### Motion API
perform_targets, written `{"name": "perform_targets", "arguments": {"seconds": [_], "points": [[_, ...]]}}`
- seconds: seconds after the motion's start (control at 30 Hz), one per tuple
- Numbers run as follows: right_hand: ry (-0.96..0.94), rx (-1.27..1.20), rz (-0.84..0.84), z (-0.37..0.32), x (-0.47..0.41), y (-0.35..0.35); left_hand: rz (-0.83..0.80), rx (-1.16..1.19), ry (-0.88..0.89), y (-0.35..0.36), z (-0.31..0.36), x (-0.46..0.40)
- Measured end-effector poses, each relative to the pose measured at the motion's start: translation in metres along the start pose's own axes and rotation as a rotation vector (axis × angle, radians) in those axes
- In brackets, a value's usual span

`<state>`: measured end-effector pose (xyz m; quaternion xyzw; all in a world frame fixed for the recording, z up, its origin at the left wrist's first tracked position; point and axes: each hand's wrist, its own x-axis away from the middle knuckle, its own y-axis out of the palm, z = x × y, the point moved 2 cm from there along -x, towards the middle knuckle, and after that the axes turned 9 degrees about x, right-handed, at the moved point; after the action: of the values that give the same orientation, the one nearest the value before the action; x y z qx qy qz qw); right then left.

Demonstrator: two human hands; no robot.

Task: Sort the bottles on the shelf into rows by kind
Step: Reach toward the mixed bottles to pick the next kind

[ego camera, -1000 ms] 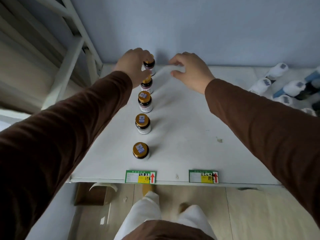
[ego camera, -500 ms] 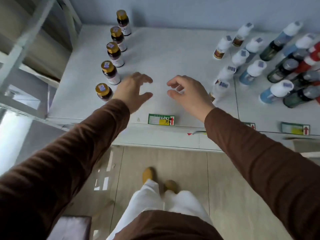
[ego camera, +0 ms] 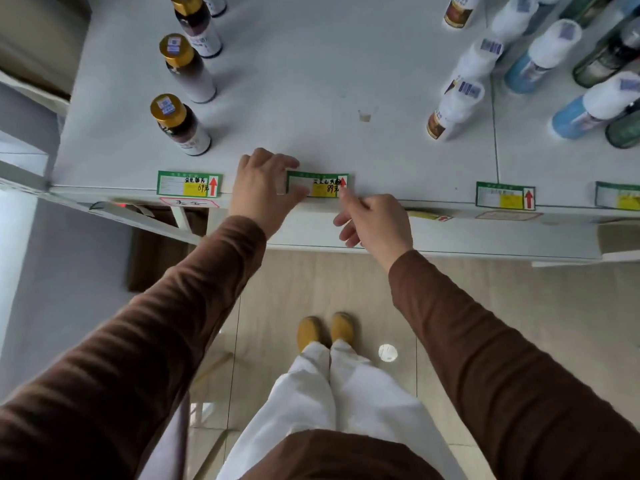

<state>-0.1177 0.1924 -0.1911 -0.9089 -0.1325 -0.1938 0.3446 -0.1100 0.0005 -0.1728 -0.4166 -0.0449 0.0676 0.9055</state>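
Both hands have come back from the bottles to the front edge of the shelf (ego camera: 311, 81). Left hand (ego camera: 263, 188) rests with straight fingers on the price label (ego camera: 317, 184); right hand (ego camera: 375, 221) touches its right end with the index finger, holding nothing. White-capped bottles (ego camera: 457, 98) stand unsorted, up and to the right, nearer the right hand. Gold-capped bottles (ego camera: 180, 124) already form a row at the left.

Both hands' fingers (ego camera: 277, 168) at a green price tag (ego camera: 317, 184) on the shelf (ego camera: 311, 81) edge.
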Motion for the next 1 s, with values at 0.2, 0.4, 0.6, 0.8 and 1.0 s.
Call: {"name": "perform_targets", "arguments": {"seconds": [0.2,0.4,0.6,0.8,1.0], "points": [[0.051,-0.038,0.004,0.007,-0.004,0.012,0.025,0.035,-0.016,0.007,-0.006,0.000],[0.054,-0.020,0.017,0.011,-0.007,0.014,0.036,0.148,-0.036,0.009,-0.013,0.001],[0.046,0.031,0.004,0.009,-0.007,0.012,0.021,0.141,-0.035,0.009,-0.013,-0.001],[0.032,0.179,0.060,-0.003,-0.001,-0.011,-0.072,0.011,-0.003,0.004,-0.004,-0.012],[-0.084,0.401,0.389,-0.012,-0.002,-0.084,-0.094,0.169,0.067,0.004,0.037,-0.036]]}}
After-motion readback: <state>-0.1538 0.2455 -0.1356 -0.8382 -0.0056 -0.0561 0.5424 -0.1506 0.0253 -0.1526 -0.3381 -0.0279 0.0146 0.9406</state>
